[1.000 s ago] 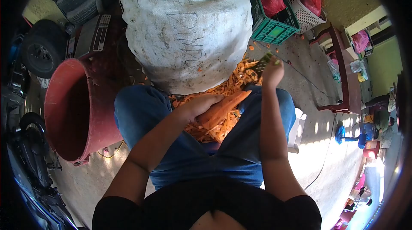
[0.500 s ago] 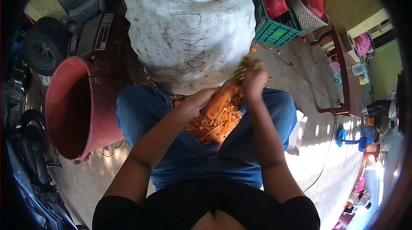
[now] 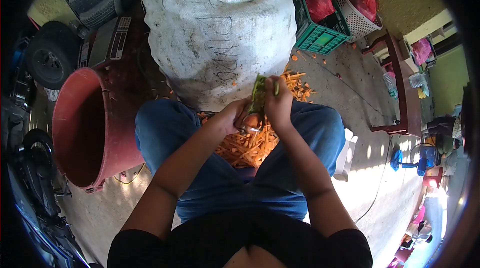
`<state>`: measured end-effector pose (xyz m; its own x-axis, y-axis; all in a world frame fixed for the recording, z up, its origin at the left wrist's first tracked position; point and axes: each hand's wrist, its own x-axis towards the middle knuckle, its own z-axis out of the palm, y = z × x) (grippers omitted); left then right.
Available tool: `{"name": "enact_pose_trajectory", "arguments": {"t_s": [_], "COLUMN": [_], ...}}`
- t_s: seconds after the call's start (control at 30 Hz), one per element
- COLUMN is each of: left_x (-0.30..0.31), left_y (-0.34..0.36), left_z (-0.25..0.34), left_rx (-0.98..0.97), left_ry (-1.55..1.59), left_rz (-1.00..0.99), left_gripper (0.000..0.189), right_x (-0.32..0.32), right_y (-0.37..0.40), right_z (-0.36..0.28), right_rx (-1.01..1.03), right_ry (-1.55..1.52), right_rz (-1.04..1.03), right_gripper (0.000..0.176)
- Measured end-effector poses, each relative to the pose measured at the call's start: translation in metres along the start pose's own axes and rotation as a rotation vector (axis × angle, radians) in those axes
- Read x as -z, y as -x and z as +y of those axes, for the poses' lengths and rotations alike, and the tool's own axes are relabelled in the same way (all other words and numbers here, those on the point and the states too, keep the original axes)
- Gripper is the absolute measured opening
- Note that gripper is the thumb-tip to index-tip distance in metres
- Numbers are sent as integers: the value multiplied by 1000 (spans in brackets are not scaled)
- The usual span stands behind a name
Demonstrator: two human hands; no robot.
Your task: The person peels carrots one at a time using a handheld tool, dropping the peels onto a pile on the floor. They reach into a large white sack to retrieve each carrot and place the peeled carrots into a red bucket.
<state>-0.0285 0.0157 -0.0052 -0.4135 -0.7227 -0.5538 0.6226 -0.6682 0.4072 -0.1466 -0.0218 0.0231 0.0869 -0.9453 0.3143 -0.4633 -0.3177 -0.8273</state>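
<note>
two hands meet between my knees, over a heap of carrot peelings. far to my left stands the big red tub, well apart from the work. next comes my left hand, fingers closed around a carrot. it grips from the left and underneath, so most of the root is hidden and i see little more than its orange end facing up at me. from that i judge its long axis runs away from me, toward the white sack standing just past my knees, though i cannot tell its tilt for sure. the green peeler lies along that same line, meeting the carrot at its near end and sticking out beyond both hands. my right hand is closed on the green peeler, just right of the carrot and pressed close to my left. neither hand is nearer the carrot. further right, a green crate sits beside the sack.
</note>
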Motion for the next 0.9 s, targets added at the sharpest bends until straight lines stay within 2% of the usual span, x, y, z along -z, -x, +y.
{"name": "enact_pose_trajectory", "arguments": {"t_s": [0.07, 0.13, 0.17, 0.2, 0.23, 0.27, 0.33, 0.37, 0.4, 0.43, 0.5, 0.57, 0.63, 0.7, 0.77, 0.8, 0.87, 0.9], "left_x": [-1, -7, -10, -12, -13, -12, -10, -10, -16, -11, -2, -1, -2, -4, -10, -16, -19, -17], "left_y": [7, 16, 18, 20, 20, 19, 12, 10, 10, 8, 3, 5, 11, 19, 26, 29, 21, 15], "left_z": [1, 0, -3, -7, -8, -5, 1, 4, 5, 4, 2, 4, 5, 0, -6, -5, -5, -2], "left_rx": [-8, 137, 141, 126, 108, 128, 101, 76, 22, 19, -8, 17, 65, 101, 149, 149, 122, 118], "left_ry": [-54, -282, -286, -328, -370, -274, -191, -111, -151, -151, -71, -111, -173, -288, -406, -358, -142, -136], "left_rz": [-54, 5, 0, -5, -10, -75, -62, -42, 156, 162, 28, -34, -164, -181, -208, -184, -151, -156], "left_gripper": [34, 34, 34, 35, 35, 35, 35, 35, 34, 34, 34, 34, 36, 36, 37, 37, 36, 36], "right_x": [6, 31, 44, 52, 54, 55, 45, 33, 29, 19, 6, 4, 1, 22, 54, 58, 65, 60], "right_y": [-18, -52, -60, -65, -64, -59, -45, -35, -23, -13, 1, 1, -8, -40, -60, -61, -58, -52], "right_z": [29, 61, 65, 68, 69, 69, 50, 42, 12, 5, -6, -10, 20, 55, 72, 71, 69, 62], "right_rx": [63, -228, -228, -247, -246, -220, -187, -218, -342, -214, -60, -76, -48, -57, -245, -244, -212, -217], "right_ry": [-28, 172, 283, 230, 232, 89, -236, -255, -364, -241, -107, -20, -57, -9, 190, 192, -100, -193], "right_rz": [215, 414, 519, 554, 561, 515, 382, 317, 149, 102, -3, -5, 158, 445, 615, 625, 597, 527], "right_gripper": [16, 20, 21, 23, 23, 23, 22, 22, 23, 24, 22, 19, 18, 18, 19, 19, 20, 20]}}
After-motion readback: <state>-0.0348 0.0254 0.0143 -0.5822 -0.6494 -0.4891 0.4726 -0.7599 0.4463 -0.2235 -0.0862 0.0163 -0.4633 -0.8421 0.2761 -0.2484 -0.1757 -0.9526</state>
